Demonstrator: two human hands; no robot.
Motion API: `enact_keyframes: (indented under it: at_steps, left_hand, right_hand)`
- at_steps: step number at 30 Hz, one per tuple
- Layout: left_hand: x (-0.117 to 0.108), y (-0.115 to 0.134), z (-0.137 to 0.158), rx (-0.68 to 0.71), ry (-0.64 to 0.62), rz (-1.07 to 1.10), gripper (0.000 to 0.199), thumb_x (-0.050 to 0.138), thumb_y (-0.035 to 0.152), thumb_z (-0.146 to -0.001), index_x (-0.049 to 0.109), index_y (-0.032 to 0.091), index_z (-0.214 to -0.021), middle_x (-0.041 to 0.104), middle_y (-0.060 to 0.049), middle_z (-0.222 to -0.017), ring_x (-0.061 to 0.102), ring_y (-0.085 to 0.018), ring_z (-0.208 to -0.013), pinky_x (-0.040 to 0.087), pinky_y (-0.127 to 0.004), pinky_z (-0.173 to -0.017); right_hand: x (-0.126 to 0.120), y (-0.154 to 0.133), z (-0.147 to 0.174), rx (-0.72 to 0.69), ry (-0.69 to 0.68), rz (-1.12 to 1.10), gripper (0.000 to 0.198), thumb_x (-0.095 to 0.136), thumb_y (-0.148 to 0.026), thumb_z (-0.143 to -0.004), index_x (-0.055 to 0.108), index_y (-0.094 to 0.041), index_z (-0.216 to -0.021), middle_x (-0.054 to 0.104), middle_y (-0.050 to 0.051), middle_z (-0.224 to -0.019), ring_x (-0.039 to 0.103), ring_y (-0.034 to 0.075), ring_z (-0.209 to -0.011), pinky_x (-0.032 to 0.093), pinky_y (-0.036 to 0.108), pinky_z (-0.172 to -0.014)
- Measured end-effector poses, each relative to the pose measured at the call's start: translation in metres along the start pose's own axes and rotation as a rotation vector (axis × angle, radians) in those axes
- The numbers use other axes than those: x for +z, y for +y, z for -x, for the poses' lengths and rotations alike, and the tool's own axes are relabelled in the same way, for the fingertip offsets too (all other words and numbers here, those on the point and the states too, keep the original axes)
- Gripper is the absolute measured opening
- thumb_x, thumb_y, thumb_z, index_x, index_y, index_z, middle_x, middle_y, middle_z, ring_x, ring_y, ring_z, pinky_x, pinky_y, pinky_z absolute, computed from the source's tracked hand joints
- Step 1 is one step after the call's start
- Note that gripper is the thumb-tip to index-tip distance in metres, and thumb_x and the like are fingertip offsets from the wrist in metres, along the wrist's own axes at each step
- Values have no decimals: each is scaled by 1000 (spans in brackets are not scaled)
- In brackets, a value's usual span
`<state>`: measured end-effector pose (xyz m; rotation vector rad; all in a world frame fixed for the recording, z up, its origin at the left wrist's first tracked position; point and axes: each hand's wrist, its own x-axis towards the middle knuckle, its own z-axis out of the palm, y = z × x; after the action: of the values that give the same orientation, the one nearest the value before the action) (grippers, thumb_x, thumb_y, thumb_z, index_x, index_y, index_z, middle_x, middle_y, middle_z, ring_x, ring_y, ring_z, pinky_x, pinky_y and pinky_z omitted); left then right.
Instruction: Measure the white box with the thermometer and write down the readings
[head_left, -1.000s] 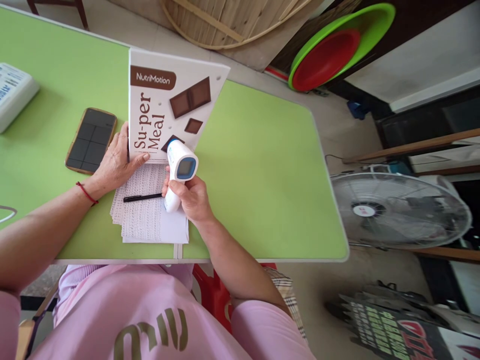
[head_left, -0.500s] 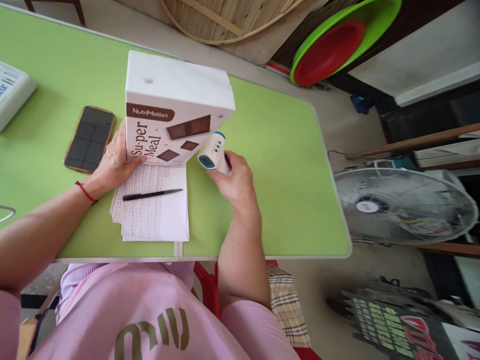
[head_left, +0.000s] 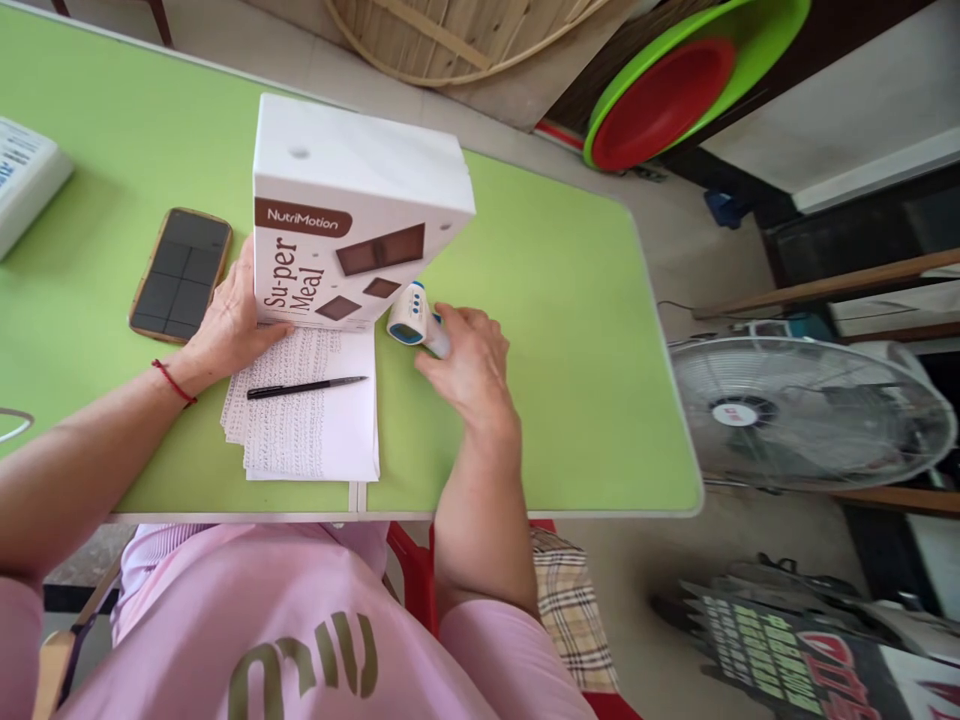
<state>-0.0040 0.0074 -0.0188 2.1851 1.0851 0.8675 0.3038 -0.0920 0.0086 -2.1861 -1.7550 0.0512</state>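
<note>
My right hand point(head_left: 469, 365) has its grip wrapped around the handle of the infrared thermometer point(head_left: 417, 322), fingers curled over it and the knuckles toward me. The thermometer lies low over the desk point(head_left: 540, 300), its long axis running from the grip out to the left and slightly away from me, so the blue-rimmed head projects beyond my fingertips. That head sits just beside the lower right corner of the NutriMotion Su-per Meal box point(head_left: 341, 215); I cannot tell whether it touches the carton or stops just short.

My left hand point(head_left: 229, 325) is on the far side of the box from that grip, palm pressed against the carton's left edge with the thumb laid along its bottom front edge, so the box leans back, printed face up toward me. This hand is clasped on the box rather than lying loose. The box therefore stands between my two hands, left of the right grip and a little farther from me.

Nearer me than the box lies a stack of printed sheets point(head_left: 304, 425), with a black pen point(head_left: 306, 386) across it, its long axis pointing roughly toward the right grip. The right hand is the nearer one to the pen tip. A smartphone point(head_left: 180, 275) lies flat just beyond the left hand.
</note>
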Motion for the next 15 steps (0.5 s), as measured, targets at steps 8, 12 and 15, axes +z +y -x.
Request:
enact_keyframes:
  at_steps: [8,12,15]
  left_hand:
    - [2,-2,2,-41,29,8,105,83,72,-70,35,28,-152,40,-16,-160,35,-46,-151,33,-69,-125]
    - [3,5,2,-24,41,12,105,79,75,-73,30,30,-154,42,-14,-158,29,-44,-156,32,-65,-127]
    - [-2,21,3,8,77,10,105,74,77,-78,23,30,-156,38,-16,-159,25,-44,-157,28,-66,-128]
  right_hand:
    - [-2,-46,23,-524,-133,-362,17,69,-30,-92,78,-26,-105,68,5,-84,61,23,-83,50,45,-83]
    - [9,-59,33,-627,-238,-235,13,69,-25,-94,79,-25,-101,68,6,-86,60,23,-88,45,41,-82]
    - [6,-57,31,-641,-257,-245,14,63,-23,-97,76,-22,-92,68,6,-83,60,21,-83,45,39,-78]
